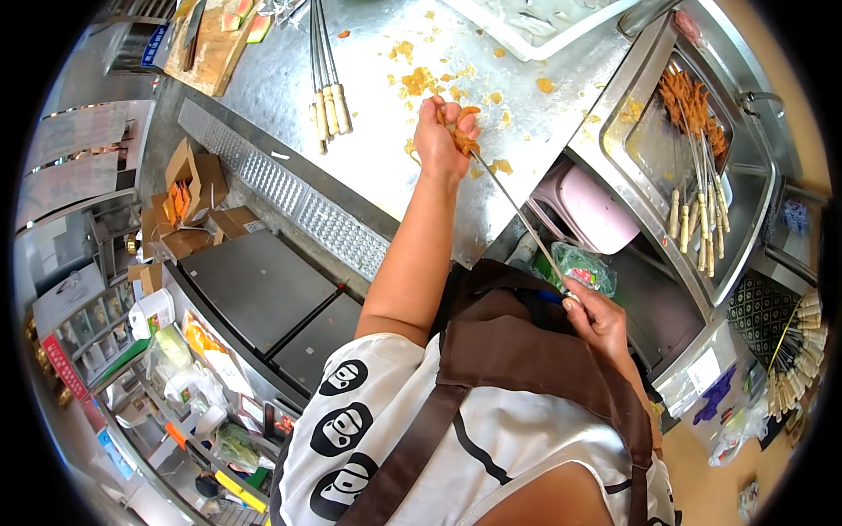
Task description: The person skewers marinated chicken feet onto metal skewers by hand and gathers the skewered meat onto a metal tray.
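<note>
My left hand (440, 140) is closed around orange-coated meat (461, 131) at the tip end of a long metal skewer (517, 210), over the steel counter (368, 167). The skewer slants down to the right, where my right hand (598, 317) is closed on its handle end, near the brown apron. My right fingers mostly cover the handle. Orange scraps (421, 81) lie scattered beyond my left hand. Bare skewers with wooden handles (330, 110) rest to its left. Several loaded skewers (697, 114) lie in a steel tray (631, 131) at the right.
At the top, a white tub (544, 48) holds pale pieces in liquid. A cutting board (210, 53) with a knife (193, 35) lies at the upper left. Under the counter's right side is a pink bin (588, 206). Bundled skewers (798, 351) stand at far right.
</note>
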Demonstrator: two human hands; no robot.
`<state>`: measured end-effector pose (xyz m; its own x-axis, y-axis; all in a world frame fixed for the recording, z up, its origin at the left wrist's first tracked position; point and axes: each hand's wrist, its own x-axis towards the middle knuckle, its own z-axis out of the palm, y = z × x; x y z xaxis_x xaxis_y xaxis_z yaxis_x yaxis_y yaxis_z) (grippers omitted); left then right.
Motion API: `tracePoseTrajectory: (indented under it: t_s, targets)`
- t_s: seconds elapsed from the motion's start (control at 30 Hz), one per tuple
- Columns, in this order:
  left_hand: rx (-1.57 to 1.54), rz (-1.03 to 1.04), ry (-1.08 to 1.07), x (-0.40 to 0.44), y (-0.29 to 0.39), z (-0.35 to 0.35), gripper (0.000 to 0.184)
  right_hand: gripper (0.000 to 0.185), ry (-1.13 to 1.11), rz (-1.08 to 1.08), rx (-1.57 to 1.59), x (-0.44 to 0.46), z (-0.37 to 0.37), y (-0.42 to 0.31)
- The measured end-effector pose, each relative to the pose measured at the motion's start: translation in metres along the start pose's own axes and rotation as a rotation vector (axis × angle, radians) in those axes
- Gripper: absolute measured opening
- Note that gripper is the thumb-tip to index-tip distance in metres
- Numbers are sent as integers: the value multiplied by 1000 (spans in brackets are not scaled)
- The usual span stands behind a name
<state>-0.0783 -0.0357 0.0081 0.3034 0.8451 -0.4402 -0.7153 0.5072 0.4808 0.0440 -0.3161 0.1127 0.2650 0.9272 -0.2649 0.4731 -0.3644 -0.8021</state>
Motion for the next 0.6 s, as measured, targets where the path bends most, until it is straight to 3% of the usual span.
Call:
tracePoseTrajectory:
  t_s: [0.17, 0.23, 0.33, 0.43, 0.5, 0.57, 0.6]
  targets:
    - [16, 7, 39, -2, -2, 3, 19, 32, 23, -49, 22, 1, 10, 15]
    - [22, 14, 58, -3, -5, 2, 21, 32, 41, 40, -10, 1, 15, 19]
    - [-39, 9, -92, -5, -6, 7, 28, 28, 52, 179, -81, 8, 12, 23]
    - [93, -24, -60, -18, 6, 13, 36, 24, 84, 112, 102, 20, 6, 37]
    - [505, 96, -50, -28, 24, 9, 46, 21, 96, 35, 183, 31, 10, 51]
    - [652, 212, -5, -31, 33, -9, 41, 18, 1, 168, 424, 49, 14, 63]
    - [672, 240, 55, -33, 34, -17, 37, 20, 19, 161, 396, 57, 23, 84]
